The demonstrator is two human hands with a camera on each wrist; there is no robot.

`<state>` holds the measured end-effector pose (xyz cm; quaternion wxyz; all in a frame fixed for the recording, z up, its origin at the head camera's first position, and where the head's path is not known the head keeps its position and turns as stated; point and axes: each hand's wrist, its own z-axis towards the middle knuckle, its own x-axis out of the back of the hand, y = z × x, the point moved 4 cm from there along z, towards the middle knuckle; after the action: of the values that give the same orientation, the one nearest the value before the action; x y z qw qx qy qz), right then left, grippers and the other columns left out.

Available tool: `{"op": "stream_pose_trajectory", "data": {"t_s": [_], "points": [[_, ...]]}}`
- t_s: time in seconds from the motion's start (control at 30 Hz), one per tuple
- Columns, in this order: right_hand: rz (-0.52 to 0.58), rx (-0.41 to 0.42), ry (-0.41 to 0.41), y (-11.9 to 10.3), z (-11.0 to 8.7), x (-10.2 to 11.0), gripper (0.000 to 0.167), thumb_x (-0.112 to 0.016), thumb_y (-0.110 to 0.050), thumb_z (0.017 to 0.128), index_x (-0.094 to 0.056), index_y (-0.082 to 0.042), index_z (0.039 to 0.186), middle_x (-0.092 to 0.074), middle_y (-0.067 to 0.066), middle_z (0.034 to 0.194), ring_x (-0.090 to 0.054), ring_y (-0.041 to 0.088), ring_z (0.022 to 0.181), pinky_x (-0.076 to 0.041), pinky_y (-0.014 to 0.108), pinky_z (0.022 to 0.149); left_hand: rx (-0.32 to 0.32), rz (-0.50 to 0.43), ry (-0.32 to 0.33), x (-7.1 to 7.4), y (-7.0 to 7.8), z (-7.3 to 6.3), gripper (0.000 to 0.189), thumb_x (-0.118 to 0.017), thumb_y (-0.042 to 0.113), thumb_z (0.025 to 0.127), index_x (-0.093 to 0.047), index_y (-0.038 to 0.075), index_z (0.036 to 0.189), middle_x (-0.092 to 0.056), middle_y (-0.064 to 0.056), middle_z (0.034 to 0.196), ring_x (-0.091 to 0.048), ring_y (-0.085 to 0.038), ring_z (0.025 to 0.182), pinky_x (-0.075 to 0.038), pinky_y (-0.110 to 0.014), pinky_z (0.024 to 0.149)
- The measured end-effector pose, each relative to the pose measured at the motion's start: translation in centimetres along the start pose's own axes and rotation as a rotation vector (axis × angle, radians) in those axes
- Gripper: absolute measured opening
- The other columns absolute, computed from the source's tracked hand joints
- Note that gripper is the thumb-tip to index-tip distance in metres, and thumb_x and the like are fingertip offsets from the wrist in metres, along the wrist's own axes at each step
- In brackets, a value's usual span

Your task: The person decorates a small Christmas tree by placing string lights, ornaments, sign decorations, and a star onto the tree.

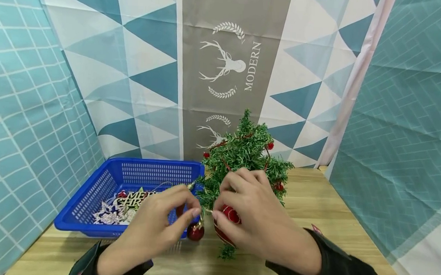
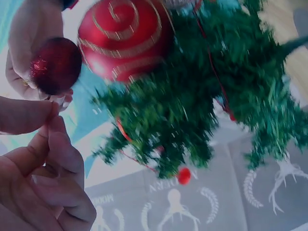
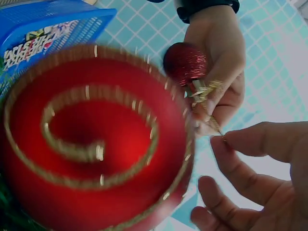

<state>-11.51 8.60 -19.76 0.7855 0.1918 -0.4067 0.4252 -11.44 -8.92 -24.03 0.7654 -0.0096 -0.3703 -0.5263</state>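
Between both hands hangs a small dark-red glitter bauble with a gold cap and gold cord. My left hand pinches it by the cord close to its cap. The free end of that cord is pinched between thumb and forefinger of my right hand, whose other fingers are spread in the right wrist view. A large red bauble with gold glitter swirls hangs on the small green Christmas tree, partly hidden behind my right hand in the head view.
Left of the tree stands a blue plastic basket holding several decorations, among them white snowflakes and gold lettering. A red garland with red pompoms winds round the tree. Everything stands on a wooden table against patterned curtains.
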Motion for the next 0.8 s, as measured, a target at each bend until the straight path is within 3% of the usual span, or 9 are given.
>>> {"op": "stream_pose_trajectory", "data": {"t_s": [0.13, 0.3, 0.6, 0.8], "points": [[-0.129, -0.041, -0.075, 1.1, 1.1, -0.8, 0.013, -0.071, -0.022, 0.083, -0.065, -0.025, 0.072, -0.051, -0.009, 0.088, -0.043, 0.013, 0.086, -0.031, 0.037, 0.078, 0.078, 0.133, -0.035, -0.6, -1.6, 0.6, 0.015, -0.067, 0.010, 0.089, -0.060, 0.023, 0.091, -0.043, 0.017, 0.084, -0.041, -0.002, 0.071, -0.036, -0.022, 0.062], [-0.216, -0.083, -0.135, 2.0, 1.1, -2.2, 0.012, -0.071, -0.022, 0.083, -0.066, -0.026, 0.072, -0.053, -0.005, 0.097, -0.044, 0.018, 0.096, -0.031, 0.043, 0.086, 0.173, 0.191, -0.080, -1.8, -3.1, 0.8, 0.011, -0.068, 0.013, 0.089, -0.062, 0.023, 0.088, -0.042, 0.017, 0.081, -0.039, -0.004, 0.067, -0.034, -0.023, 0.061], [-0.304, -0.102, -0.137, 2.0, 1.8, -2.3, 0.023, -0.070, -0.021, 0.083, -0.063, -0.028, 0.062, -0.057, 0.001, 0.115, -0.042, 0.025, 0.118, -0.023, 0.053, 0.099, 0.200, 0.198, -0.077, -2.5, -4.0, 1.5, 0.011, -0.068, 0.012, 0.089, -0.063, 0.021, 0.087, -0.043, 0.015, 0.078, -0.037, -0.003, 0.065, -0.033, -0.023, 0.059], [-0.314, -0.110, -0.166, 2.2, 2.5, -2.3, 0.011, -0.074, -0.028, 0.081, -0.070, -0.028, 0.071, -0.055, 0.002, 0.126, -0.038, 0.026, 0.127, -0.017, 0.057, 0.104, 0.197, 0.173, -0.083, -2.4, -4.2, 1.9, 0.008, -0.066, 0.014, 0.091, -0.062, 0.020, 0.088, -0.043, 0.012, 0.078, -0.037, -0.005, 0.066, -0.034, -0.025, 0.061]]}}
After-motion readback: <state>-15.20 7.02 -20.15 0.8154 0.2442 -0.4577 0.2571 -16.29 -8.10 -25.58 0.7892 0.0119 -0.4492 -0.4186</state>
